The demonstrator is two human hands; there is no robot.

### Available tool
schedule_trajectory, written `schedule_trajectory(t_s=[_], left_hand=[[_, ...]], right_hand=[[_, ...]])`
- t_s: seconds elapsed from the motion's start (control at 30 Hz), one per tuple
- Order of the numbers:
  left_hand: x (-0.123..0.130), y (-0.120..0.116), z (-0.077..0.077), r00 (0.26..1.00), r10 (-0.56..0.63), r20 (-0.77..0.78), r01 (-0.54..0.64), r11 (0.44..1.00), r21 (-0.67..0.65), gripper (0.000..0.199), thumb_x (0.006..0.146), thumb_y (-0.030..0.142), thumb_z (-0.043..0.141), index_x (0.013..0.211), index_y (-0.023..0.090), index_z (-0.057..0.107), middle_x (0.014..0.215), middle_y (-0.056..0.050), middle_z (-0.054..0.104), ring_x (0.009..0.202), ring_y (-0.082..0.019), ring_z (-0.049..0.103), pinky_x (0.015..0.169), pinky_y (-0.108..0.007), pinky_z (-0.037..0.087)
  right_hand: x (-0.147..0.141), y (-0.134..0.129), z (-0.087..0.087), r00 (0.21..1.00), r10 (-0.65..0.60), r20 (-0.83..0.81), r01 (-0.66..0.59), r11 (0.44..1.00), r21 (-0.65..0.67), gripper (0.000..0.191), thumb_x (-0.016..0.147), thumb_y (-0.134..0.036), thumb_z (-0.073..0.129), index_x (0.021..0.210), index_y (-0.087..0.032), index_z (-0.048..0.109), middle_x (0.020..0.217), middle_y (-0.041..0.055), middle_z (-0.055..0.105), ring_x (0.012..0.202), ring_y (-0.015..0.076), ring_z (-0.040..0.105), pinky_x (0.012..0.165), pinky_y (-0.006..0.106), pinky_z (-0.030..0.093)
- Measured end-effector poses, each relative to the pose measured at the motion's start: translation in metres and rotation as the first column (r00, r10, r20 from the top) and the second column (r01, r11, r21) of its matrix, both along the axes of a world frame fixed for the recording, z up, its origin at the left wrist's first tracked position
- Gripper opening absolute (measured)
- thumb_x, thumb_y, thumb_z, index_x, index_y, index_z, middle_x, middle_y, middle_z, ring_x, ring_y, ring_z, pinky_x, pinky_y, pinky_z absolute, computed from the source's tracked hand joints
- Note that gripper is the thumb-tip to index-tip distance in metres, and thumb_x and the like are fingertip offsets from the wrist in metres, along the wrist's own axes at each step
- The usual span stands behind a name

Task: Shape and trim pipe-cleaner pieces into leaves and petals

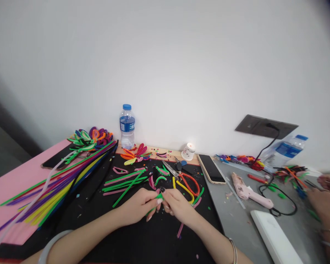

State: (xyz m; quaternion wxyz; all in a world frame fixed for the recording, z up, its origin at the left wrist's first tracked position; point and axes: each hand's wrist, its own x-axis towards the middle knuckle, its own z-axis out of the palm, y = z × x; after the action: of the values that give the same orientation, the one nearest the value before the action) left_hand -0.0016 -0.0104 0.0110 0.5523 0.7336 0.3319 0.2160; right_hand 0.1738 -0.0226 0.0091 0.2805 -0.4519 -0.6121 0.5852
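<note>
Over the black mat (143, 234), my left hand (140, 206) and my right hand (177, 206) meet fingertip to fingertip. Both are closed on a green pipe cleaner (159, 196), most of which my fingers hide. A pink pipe cleaner (180, 230) sticks out below my right hand. Just beyond my hands lie bent green and pink pieces. Cut green and pink pipe cleaners (126, 185) are spread beyond my left forearm. Scissors (187, 187) with orange and yellow handles lie beyond my right hand, blades apart.
At left lie a bundle of long coloured pipe cleaners (68, 179) and a dark phone (57, 156). A water bottle (127, 128), a paper cup (188, 151) and a second phone (211, 169) line the back. Rightward are a glue gun (250, 194) with a black cord and a co-worker's hands (326, 205).
</note>
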Motion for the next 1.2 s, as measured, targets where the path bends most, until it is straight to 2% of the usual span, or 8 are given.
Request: schedule_trajectory(t_s=[0.1,0.3,0.5,0.7,0.83,1.0,1.1,1.2], left_hand=[[-0.0018,0.0016,-0.0001,0.997,-0.002,-0.072,0.015,0.984,0.176,0.035,0.093,0.03,0.037,0.066,0.016,0.055,0.043,0.006,0.048,0.042,-0.009,0.048,0.053,-0.018,0.04],[-0.0055,0.0012,0.0007,0.964,0.003,-0.266,0.121,0.886,0.448,0.03,0.092,0.019,0.036,0.069,0.017,0.056,0.051,0.003,0.057,0.052,-0.011,0.056,0.057,-0.019,0.039],[-0.0063,0.0017,0.001,0.947,0.008,-0.322,0.189,0.796,0.575,0.026,0.091,0.018,0.038,0.073,0.019,0.057,0.055,0.0,0.057,0.052,-0.014,0.055,0.053,-0.022,0.034],[-0.0062,0.0027,-0.0035,0.939,0.027,-0.343,0.203,0.761,0.616,0.028,0.091,0.018,0.037,0.067,0.02,0.051,0.056,0.0,0.054,0.053,-0.015,0.052,0.053,-0.025,0.03],[-0.006,0.0016,-0.002,0.941,0.051,-0.336,0.175,0.776,0.606,0.031,0.092,0.018,0.035,0.063,0.02,0.047,0.055,0.001,0.051,0.052,-0.014,0.051,0.054,-0.025,0.029],[-0.0062,0.0022,0.0,0.96,0.021,-0.28,0.131,0.848,0.513,0.033,0.093,0.017,0.031,0.064,0.019,0.045,0.056,0.002,0.053,0.054,-0.013,0.052,0.056,-0.022,0.032],[-0.0054,0.0027,-0.0004,0.979,0.01,-0.202,0.08,0.897,0.434,0.032,0.093,0.018,0.031,0.065,0.019,0.046,0.055,0.003,0.053,0.054,-0.011,0.051,0.057,-0.021,0.034],[-0.0031,0.0034,-0.0012,0.997,0.003,-0.076,0.016,0.967,0.255,0.034,0.094,0.024,0.032,0.066,0.018,0.049,0.051,0.004,0.052,0.05,-0.01,0.05,0.058,-0.02,0.037]], right_hand=[[-0.0036,-0.0009,-0.0013,0.997,-0.039,0.067,0.039,0.999,0.007,0.043,0.091,-0.041,0.033,0.055,-0.019,0.041,0.044,-0.0065,0.035,0.039,0.0066,0.028,0.043,0.021,0.022],[-0.0073,-0.0024,0.0014,0.978,-0.075,0.193,0.071,0.997,0.028,0.028,0.081,-0.017,0.036,0.053,-0.018,0.039,0.045,-0.0073,0.035,0.042,0.0071,0.031,0.046,0.021,0.024],[-0.0042,-0.0007,0.0049,0.982,-0.021,0.188,0.024,1.0,-0.011,0.026,0.079,-0.013,0.034,0.054,-0.02,0.036,0.045,-0.0071,0.035,0.042,0.0083,0.032,0.046,0.022,0.024],[-0.0033,0.0004,0.0034,0.991,-0.012,0.133,0.021,0.998,-0.066,0.026,0.077,-0.011,0.034,0.053,-0.019,0.037,0.043,-0.0075,0.035,0.04,0.0064,0.029,0.043,0.02,0.023],[-0.0055,-0.0001,0.0044,0.996,-0.059,0.064,0.068,0.987,-0.144,0.023,0.076,-0.012,0.036,0.055,-0.02,0.037,0.043,-0.0088,0.032,0.038,0.0057,0.023,0.04,0.02,0.018],[-0.0073,0.0021,0.0044,0.995,-0.096,-0.018,0.091,0.976,-0.196,0.019,0.077,-0.017,0.039,0.059,-0.02,0.039,0.045,-0.0099,0.032,0.037,0.0057,0.017,0.038,0.021,0.012],[-0.007,0.0037,0.0045,0.994,-0.112,0.0,0.111,0.984,-0.141,0.019,0.078,-0.019,0.041,0.058,-0.019,0.041,0.048,-0.008,0.037,0.039,0.0057,0.022,0.039,0.021,0.015],[-0.0061,0.0039,0.0039,0.995,-0.099,-0.002,0.099,0.995,-0.013,0.024,0.08,-0.025,0.043,0.058,-0.019,0.04,0.049,-0.0066,0.039,0.043,0.007,0.027,0.042,0.021,0.019]])
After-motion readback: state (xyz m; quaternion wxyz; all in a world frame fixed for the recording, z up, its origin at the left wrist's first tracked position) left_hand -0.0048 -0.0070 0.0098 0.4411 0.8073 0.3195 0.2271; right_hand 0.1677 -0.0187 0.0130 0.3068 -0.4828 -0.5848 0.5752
